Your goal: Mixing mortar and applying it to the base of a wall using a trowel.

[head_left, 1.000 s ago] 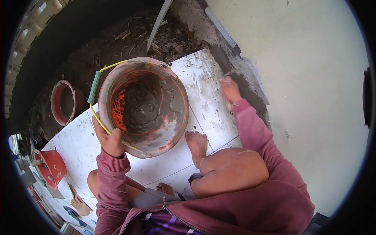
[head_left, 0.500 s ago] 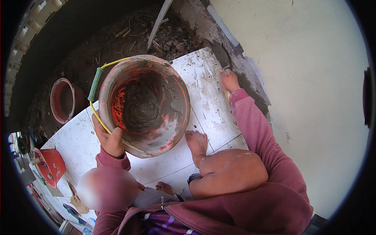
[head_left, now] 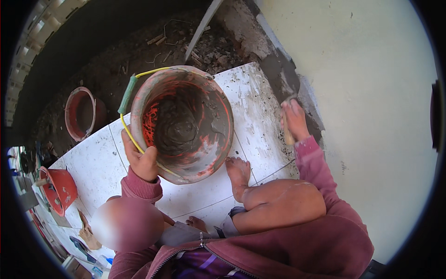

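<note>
L hand fingers curled round tilted mortar bucket rim, R hand gripping prob. a trowel; keep bucket steady, strokes even.

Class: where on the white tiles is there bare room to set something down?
Bare tile lies between the mortar bucket and the small red bucket. It is crowded under the mortar bucket, around the bare foot, and by the right hand.

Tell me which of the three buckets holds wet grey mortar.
The mortar-smeared bucket with the yellow handle, gripped at its rim by the left hand. The two red buckets sit farther left, untouched.
</note>
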`<state>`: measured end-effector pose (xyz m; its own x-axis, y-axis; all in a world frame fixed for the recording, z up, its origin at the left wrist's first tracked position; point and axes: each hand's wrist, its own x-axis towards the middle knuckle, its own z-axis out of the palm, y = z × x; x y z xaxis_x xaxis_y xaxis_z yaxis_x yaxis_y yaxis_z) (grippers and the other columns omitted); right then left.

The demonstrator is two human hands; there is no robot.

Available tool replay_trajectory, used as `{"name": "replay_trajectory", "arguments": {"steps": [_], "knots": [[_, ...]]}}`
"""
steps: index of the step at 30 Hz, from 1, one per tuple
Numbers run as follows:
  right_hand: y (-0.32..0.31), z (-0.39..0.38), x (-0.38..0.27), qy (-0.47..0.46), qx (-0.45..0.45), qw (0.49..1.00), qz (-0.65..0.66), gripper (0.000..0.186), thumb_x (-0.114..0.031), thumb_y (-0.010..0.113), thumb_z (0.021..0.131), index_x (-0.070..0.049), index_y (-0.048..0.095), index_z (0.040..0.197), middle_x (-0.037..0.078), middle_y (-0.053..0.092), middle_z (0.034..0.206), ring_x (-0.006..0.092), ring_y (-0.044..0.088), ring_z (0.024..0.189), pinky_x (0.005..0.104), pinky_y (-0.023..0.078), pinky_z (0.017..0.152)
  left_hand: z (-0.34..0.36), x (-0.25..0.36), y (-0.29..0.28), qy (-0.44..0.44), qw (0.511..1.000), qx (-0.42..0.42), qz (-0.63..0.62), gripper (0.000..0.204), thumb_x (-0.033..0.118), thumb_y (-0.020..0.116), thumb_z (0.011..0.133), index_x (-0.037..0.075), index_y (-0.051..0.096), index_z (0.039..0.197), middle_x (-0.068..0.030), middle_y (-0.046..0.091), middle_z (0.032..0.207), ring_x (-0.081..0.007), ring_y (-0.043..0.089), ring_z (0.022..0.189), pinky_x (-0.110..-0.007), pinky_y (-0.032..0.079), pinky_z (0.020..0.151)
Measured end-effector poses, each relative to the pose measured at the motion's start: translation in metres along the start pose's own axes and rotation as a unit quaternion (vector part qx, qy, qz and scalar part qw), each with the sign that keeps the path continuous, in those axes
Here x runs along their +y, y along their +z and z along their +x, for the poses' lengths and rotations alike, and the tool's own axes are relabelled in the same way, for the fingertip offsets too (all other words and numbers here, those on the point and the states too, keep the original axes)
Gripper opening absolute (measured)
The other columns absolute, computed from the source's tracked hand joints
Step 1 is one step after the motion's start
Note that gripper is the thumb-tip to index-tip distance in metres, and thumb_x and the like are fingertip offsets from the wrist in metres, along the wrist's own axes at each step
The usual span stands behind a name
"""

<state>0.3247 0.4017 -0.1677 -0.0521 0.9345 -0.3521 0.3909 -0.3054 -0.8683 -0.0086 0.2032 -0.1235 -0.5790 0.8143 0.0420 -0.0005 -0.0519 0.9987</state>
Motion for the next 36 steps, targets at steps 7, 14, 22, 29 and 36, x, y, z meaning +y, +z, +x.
{"name": "replay_trajectory", "arguments": {"steps": [7,14,22,29,36], "knots": [[0.033,-0.054,-0.048,-0.331,-0.311,0.836,-0.309,0.027,-0.025,0.054,0.082,0.000,0.045,0.079,0.022,0.051,0.063,0.0398,0.051,0.063,0.0431,0.041,0.055,-0.006,0.005,0.021,0.032,0.999,-0.001,0.021,0.063,-0.002,0.040,0.064,0.000,0.029,0.125,-0.0089,0.045,0.113,-0.0185,0.044,0.105,-0.028,0.031,0.093],[0.085,-0.064,-0.026,-0.197,-0.464,0.780,-0.370,0.035,-0.032,0.046,0.086,0.003,0.043,0.087,0.026,0.053,0.066,0.0408,0.054,0.066,0.0447,0.043,0.061,-0.027,-0.001,0.043,0.043,0.996,-0.027,0.070,0.068,-0.002,0.039,0.064,-0.001,0.021,0.129,-0.0126,0.040,0.118,-0.0209,0.040,0.108,-0.029,0.028,0.095],[0.053,-0.062,-0.052,-0.064,-0.532,0.705,-0.464,0.036,-0.030,0.046,0.085,0.005,0.049,0.090,0.022,0.058,0.072,0.0368,0.057,0.070,0.0433,0.045,0.063,-0.032,0.003,0.045,0.042,0.994,-0.056,0.090,0.067,-0.003,0.038,0.063,-0.003,0.020,0.128,-0.0138,0.038,0.119,-0.0219,0.039,0.110,-0.029,0.027,0.096],[0.071,-0.057,-0.012,-0.175,-0.386,0.680,-0.598,0.024,-0.018,0.046,0.079,0.003,0.055,0.088,0.019,0.061,0.086,0.0332,0.060,0.077,0.0406,0.048,0.065,-0.025,0.014,0.058,0.054,0.991,-0.066,0.105,0.064,-0.003,0.041,0.060,-0.004,0.025,0.122,-0.0154,0.038,0.111,-0.0234,0.040,0.105,-0.030,0.030,0.092],[0.088,-0.032,0.014,-0.310,-0.211,0.710,-0.596,0.017,-0.017,0.048,0.078,-0.002,0.052,0.085,0.014,0.058,0.073,0.0279,0.060,0.066,0.0382,0.048,0.051,-0.025,0.011,0.050,0.034,0.986,-0.097,0.132,0.070,-0.003,0.040,0.060,-0.003,0.019,0.127,-0.0135,0.038,0.116,-0.0222,0.038,0.110,-0.029,0.027,0.096]]}}
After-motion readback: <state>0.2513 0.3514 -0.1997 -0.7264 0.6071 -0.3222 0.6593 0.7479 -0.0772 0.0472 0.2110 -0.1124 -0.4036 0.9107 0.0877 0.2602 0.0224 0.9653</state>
